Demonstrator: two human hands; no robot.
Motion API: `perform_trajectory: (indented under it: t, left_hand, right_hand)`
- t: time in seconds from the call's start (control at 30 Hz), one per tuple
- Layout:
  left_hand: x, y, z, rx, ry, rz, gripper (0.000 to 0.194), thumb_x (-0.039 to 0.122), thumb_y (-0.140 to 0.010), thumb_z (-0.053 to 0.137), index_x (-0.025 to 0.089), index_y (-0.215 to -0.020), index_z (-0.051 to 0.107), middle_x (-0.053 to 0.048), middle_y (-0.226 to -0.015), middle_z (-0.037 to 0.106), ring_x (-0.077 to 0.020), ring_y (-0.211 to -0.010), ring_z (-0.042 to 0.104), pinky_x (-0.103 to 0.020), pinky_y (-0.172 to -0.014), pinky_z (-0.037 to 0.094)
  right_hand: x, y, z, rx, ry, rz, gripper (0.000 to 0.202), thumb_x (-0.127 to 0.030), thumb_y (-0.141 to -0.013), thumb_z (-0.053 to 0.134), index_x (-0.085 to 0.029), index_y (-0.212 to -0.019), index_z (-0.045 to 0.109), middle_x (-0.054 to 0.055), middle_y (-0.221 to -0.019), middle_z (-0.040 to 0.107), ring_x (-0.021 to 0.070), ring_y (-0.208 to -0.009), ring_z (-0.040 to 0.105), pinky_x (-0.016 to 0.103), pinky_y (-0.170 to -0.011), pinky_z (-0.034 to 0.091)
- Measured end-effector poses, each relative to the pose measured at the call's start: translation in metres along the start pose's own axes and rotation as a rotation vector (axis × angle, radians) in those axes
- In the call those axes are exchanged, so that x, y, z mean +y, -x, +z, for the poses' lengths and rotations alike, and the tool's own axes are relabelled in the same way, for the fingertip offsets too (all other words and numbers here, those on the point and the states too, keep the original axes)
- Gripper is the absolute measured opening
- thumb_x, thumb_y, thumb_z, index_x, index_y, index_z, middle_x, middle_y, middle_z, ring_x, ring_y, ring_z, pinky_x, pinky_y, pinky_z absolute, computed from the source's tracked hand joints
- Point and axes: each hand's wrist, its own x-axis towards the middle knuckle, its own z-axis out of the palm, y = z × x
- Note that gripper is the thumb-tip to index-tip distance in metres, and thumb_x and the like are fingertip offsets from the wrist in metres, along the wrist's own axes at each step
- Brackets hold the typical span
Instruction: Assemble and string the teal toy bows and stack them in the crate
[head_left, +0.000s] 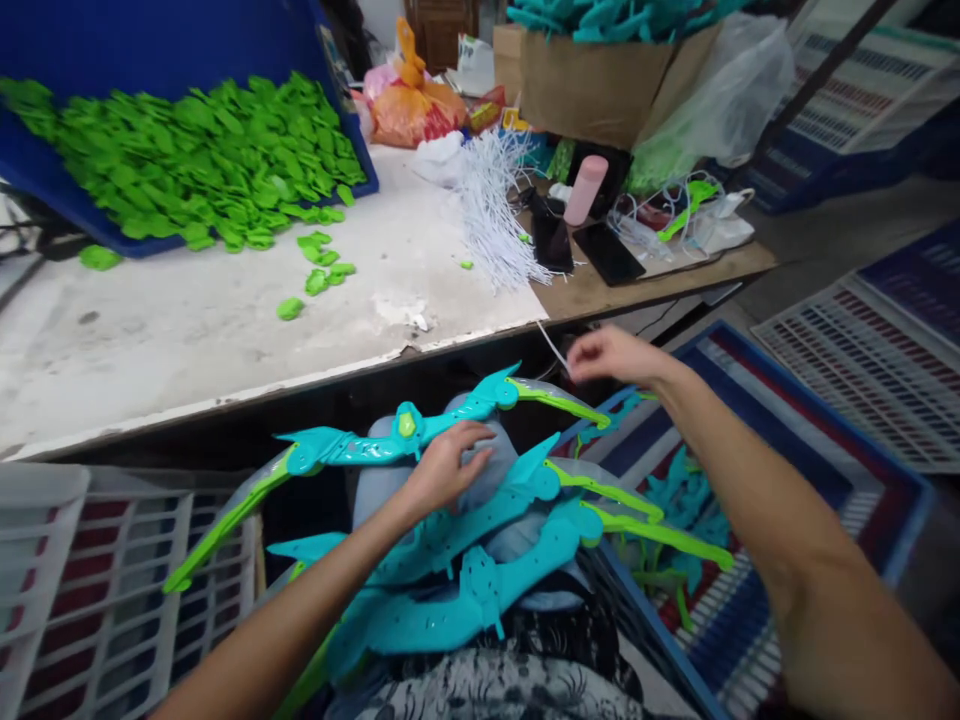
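Right now we have three bow-shaped turquoise plastic toys with lime-green limbs lying across our lap, one behind another. The farthest bow has a faceted green piece at its middle; the middle bow and the nearest bow lie closer to our body.

Our left hand is partly open, fingers loosely curled and thumb apart, just beside the central part of the farthest bow; we cannot tell whether it touches the plastic. Our right hand is out past that bow's right end, its fingertips closed in a pinch on a thin white string, which slants up to the edge of the white-topped table.

On the table we see a tilted blue plastic bin full of flat bright-green plastic pieces, with some spilled in front. Farther right lie a loose bundle of white strings, two black phones and a pink cylindrical bottle, with a brown cardboard box of turquoise parts behind them. Beside us on the right, a blue-rimmed crate holds more turquoise-and-green pieces; on our left stands a white slatted crate.
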Motion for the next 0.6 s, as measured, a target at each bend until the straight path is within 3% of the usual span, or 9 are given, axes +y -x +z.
perform_trajectory:
  t: [0.03,0.1,0.2,0.23,0.3,0.47,0.6]
  left_hand:
    - [0.002,-0.014,0.011,-0.058,0.167,-0.104,0.028,0.028,-0.086,0.052,0.016,-0.108,0.065,-0.011,-0.113,0.063,-0.0224,-0.103,0.058,-0.036,-0.093,0.046]
    - [0.005,-0.042,0.036,-0.157,0.505,-0.339,0.024,0.024,-0.084,0.057,0.014,-0.103,0.066,-0.011,-0.109,0.066,-0.0211,-0.098,0.061,-0.033,-0.088,0.049]
    - [0.006,-0.077,0.071,-0.253,0.889,-0.614,0.017,0.015,-0.080,0.063,0.012,-0.095,0.068,-0.011,-0.100,0.068,-0.0180,-0.090,0.064,-0.028,-0.081,0.051]
    - [0.006,-0.086,0.080,-0.283,0.962,-0.660,0.014,0.013,-0.080,0.063,0.012,-0.093,0.068,-0.011,-0.096,0.069,-0.0171,-0.086,0.065,-0.027,-0.079,0.051]
    - [0.007,-0.099,0.095,-0.340,1.044,-0.698,0.012,0.011,-0.081,0.061,0.011,-0.090,0.068,-0.010,-0.087,0.069,-0.0159,-0.077,0.066,-0.026,-0.073,0.052]
    - [0.008,-0.115,0.111,-0.420,1.118,-0.707,0.009,0.010,-0.081,0.061,0.009,-0.086,0.068,-0.009,-0.075,0.068,-0.0158,-0.065,0.065,-0.027,-0.064,0.052]
    - [0.010,-0.121,0.115,-0.449,1.096,-0.707,0.009,0.008,-0.083,0.058,0.007,-0.081,0.067,-0.010,-0.073,0.068,-0.0151,-0.062,0.064,-0.026,-0.062,0.051]
  right_hand:
    - [0.008,0.031,0.004,-0.084,-0.042,0.016,0.023,-0.028,-0.054,0.080,-0.011,-0.064,0.069,0.000,-0.055,0.064,0.0107,-0.050,0.058,0.021,-0.050,0.044]
    - [0.024,0.084,0.017,-0.086,-0.248,0.074,0.028,-0.039,-0.057,0.079,-0.014,-0.064,0.068,0.003,-0.061,0.067,0.0134,-0.053,0.060,0.024,-0.052,0.048]
    - [0.047,0.123,0.045,0.303,-0.449,0.173,0.029,-0.045,-0.064,0.074,-0.017,-0.068,0.067,0.004,-0.070,0.068,0.0153,-0.062,0.062,0.027,-0.059,0.050]
    - [0.054,0.126,0.053,0.433,-0.436,0.192,0.029,-0.045,-0.064,0.074,-0.018,-0.069,0.067,0.004,-0.070,0.068,0.0155,-0.063,0.061,0.028,-0.061,0.050]
    - [0.065,0.124,0.067,0.576,-0.352,0.211,0.028,-0.045,-0.065,0.072,-0.018,-0.071,0.067,0.003,-0.067,0.067,0.0157,-0.061,0.059,0.028,-0.060,0.048]
    - [0.081,0.115,0.083,0.663,-0.071,0.133,0.024,-0.042,-0.076,0.062,-0.019,-0.073,0.068,0.003,-0.069,0.065,0.0163,-0.062,0.057,0.029,-0.057,0.044]
    - [0.087,0.117,0.088,0.672,0.012,0.048,0.020,-0.037,-0.081,0.059,-0.020,-0.076,0.068,0.003,-0.072,0.064,0.0165,-0.066,0.057,0.030,-0.059,0.045]
